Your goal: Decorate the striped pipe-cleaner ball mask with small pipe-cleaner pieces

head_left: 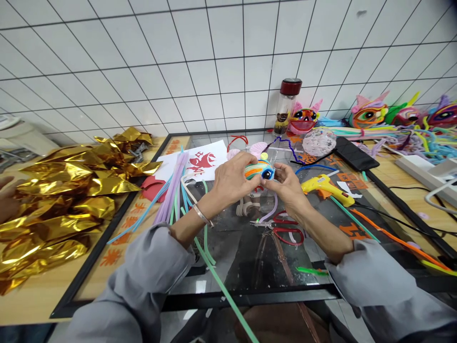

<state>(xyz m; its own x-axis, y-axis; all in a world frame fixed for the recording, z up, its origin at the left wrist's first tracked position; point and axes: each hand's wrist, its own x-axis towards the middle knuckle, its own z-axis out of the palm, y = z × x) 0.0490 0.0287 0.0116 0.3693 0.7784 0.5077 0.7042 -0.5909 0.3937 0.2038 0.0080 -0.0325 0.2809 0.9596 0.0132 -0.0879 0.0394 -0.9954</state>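
Between my two hands is a small pipe-cleaner animal head [255, 170] with orange, green and white stripes and a dark eye ringed in blue. My left hand [232, 178] grips it from the left, the thumb along its lower side. On the right, my right hand [287, 183] pinches its edge near the eye; the fingertips are partly hidden. Below the hands, red-handled scissors [288, 234] lie on the glass. To the right rests a yellow glue gun [328, 187]. Pink fuzzy pieces [257, 148] sit just behind the head.
Gold foil sheets [67, 195] cover the left side, with another person's hand [7, 200] there. Purple pipe cleaners [173, 190] lie on white paper [217, 148]. At the back stand a glass bottle [283, 112] and finished heads [367, 112]. A black phone [357, 153] lies right.
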